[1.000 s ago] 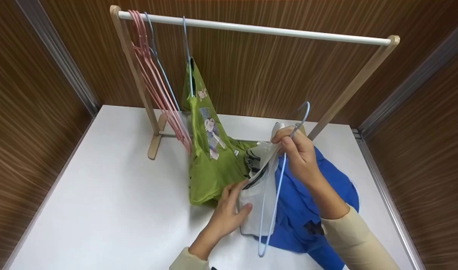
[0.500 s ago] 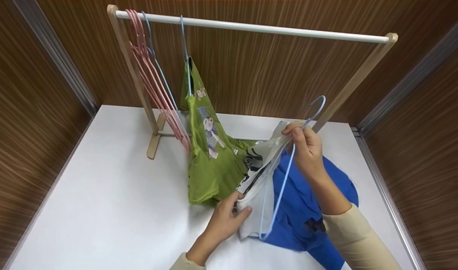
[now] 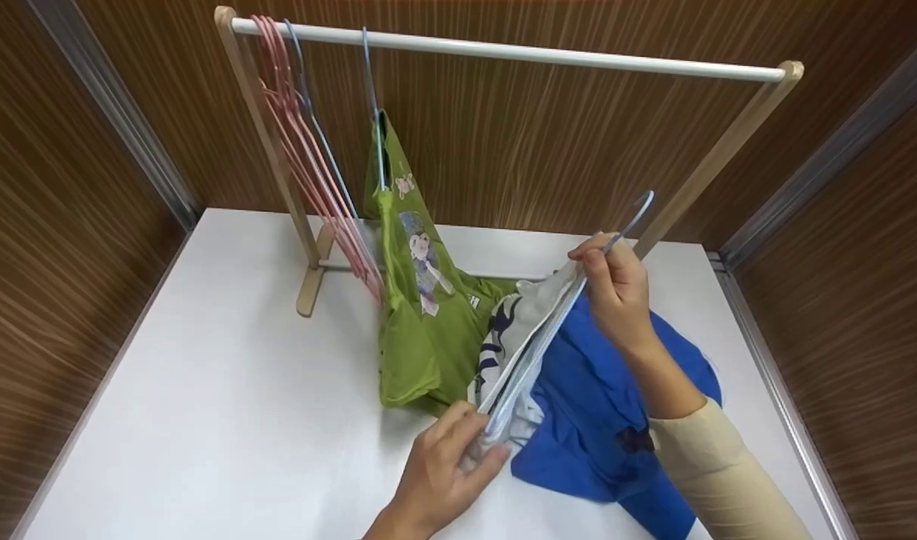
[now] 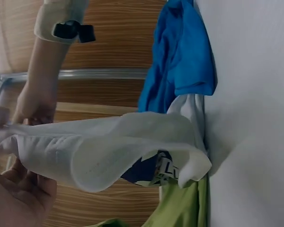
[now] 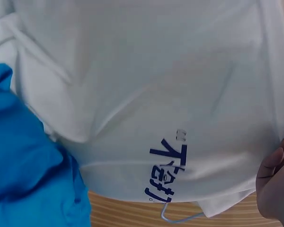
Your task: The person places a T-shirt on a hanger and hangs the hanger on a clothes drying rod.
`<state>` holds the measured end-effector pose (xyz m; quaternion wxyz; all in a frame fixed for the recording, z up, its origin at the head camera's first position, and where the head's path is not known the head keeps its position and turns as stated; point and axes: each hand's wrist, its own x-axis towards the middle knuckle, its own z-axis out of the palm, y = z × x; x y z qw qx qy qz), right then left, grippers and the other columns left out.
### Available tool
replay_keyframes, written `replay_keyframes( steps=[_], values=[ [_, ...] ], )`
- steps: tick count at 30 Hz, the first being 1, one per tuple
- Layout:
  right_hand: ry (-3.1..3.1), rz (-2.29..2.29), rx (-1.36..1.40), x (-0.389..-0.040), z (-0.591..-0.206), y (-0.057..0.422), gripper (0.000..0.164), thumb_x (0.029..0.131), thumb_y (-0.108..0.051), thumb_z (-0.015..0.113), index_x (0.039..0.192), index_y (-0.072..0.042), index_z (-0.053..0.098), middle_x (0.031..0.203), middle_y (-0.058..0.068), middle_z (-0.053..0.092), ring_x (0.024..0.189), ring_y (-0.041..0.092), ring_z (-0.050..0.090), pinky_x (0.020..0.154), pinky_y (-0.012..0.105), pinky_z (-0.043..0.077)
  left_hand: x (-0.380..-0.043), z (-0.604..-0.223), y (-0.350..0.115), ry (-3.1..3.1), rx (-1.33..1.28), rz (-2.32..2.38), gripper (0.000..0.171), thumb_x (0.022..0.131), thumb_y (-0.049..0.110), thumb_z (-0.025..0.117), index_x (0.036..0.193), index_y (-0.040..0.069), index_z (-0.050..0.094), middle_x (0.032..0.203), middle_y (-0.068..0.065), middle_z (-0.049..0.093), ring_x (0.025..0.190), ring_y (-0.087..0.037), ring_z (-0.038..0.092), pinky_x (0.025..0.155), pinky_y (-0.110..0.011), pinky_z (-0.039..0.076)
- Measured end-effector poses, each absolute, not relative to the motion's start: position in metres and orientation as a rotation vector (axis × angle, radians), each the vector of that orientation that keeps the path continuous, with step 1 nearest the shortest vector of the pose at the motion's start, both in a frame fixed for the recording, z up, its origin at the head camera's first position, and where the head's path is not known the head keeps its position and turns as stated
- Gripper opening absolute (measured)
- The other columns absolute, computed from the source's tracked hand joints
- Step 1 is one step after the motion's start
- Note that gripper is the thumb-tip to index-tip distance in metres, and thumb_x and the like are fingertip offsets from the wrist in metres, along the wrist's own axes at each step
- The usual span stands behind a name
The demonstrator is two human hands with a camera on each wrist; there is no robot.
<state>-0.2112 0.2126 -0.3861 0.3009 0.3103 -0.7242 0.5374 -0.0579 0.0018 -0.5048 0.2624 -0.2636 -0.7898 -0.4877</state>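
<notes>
- White shirt [image 3: 529,300]: one, stretched between the two grips, its dark print facing the green cloth.
- Hands: two. The left hand [image 3: 447,469] pinches the shirt's near edge between thumb and fingers; the right hand [image 3: 619,300] grips the neck of a blue hanger [image 3: 630,226] together with the shirt's far edge.
- Hangers: that one held, its hook rising above the right grip; two more blue ones well left of it on the rod, one bare [image 3: 325,150], one bearing cloth [image 3: 372,82]. Pink hangers [image 3: 281,75] bunch beside the bare one, overlapping too closely for a sure count.
- Inside the shirt: the held hanger lies along its opening, running from the right grip towards the left; how much is inside is hidden.
- Green shirt [image 3: 428,337]: one, hanging just beyond the left grip, meeting the white shirt's printed side.
- Blue garment [image 3: 600,420]: one, crumpled on the table [image 3: 278,420] below the right grip, partly covered by that forearm.
- Rack [image 3: 503,49]: one, its rod beyond and above both grips.
</notes>
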Motion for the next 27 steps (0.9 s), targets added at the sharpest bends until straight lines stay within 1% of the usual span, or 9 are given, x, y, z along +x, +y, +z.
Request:
replay_keyframes(
  steps=[5,9,12,17,22,27],
  values=[
    [-1.954,1.272,0.810,-0.213,-0.385,0.217,0.034,0.096,-0.022,0.046,0.086,0.006,0.061,0.084,0.016,0.059,0.078,0.018,0.050,0.068,0.027,0.038,-0.053,-0.496,-0.004,-2.071,-0.714,-1.275,0.018,0.079,0.021,0.069,0.094,0.019,0.060,0.093,0.007,0.051,0.066,0.000,0.047,0.058,-0.008,0.038],
    [-1.965,1.223,0.775,-0.215,-0.385,0.220,0.031,0.096,-0.021,0.047,0.086,0.005,0.062,0.083,0.014,0.058,0.068,0.015,0.050,0.059,0.021,0.041,-0.053,-0.489,-0.008,-1.968,-0.696,-1.273,0.019,0.077,0.015,0.071,0.093,0.014,0.060,0.093,0.002,0.054,0.066,-0.002,0.047,0.058,-0.009,0.039],
    [-1.961,1.200,0.768,-0.215,-0.385,0.221,0.032,0.095,-0.023,0.049,0.085,0.004,0.062,0.080,0.012,0.057,0.065,0.013,0.048,0.055,0.020,0.040,-0.055,-0.485,-0.010,-1.919,-0.685,-1.260,0.019,0.076,0.010,0.070,0.092,0.012,0.061,0.091,0.000,0.053,0.065,-0.004,0.048,0.058,-0.010,0.039],
    [-1.942,1.202,0.811,-0.212,-0.385,0.220,0.038,0.095,-0.028,0.048,0.084,0.005,0.062,0.075,0.012,0.055,0.070,0.015,0.047,0.060,0.023,0.037,-0.059,-0.480,-0.012,-1.928,-0.664,-1.202,0.016,0.078,0.011,0.069,0.092,0.012,0.061,0.088,0.001,0.053,0.069,-0.005,0.048,0.060,-0.013,0.040],
    [-1.943,1.192,0.834,-0.207,-0.382,0.218,0.039,0.096,-0.028,0.047,0.082,0.005,0.062,0.074,0.012,0.054,0.067,0.013,0.046,0.058,0.022,0.037,-0.063,-0.478,-0.014,-1.940,-0.643,-1.143,0.016,0.078,0.009,0.068,0.092,0.011,0.060,0.089,0.002,0.055,0.074,-0.009,0.052,0.064,-0.019,0.043],
    [-1.940,1.203,0.835,-0.202,-0.381,0.214,0.036,0.095,-0.027,0.050,0.081,0.004,0.063,0.074,0.011,0.054,0.066,0.013,0.047,0.056,0.021,0.038,-0.066,-0.479,-0.016,-1.989,-0.632,-1.166,0.018,0.079,0.009,0.067,0.096,0.012,0.061,0.093,0.004,0.055,0.078,-0.009,0.053,0.068,-0.018,0.043]
  ],
)
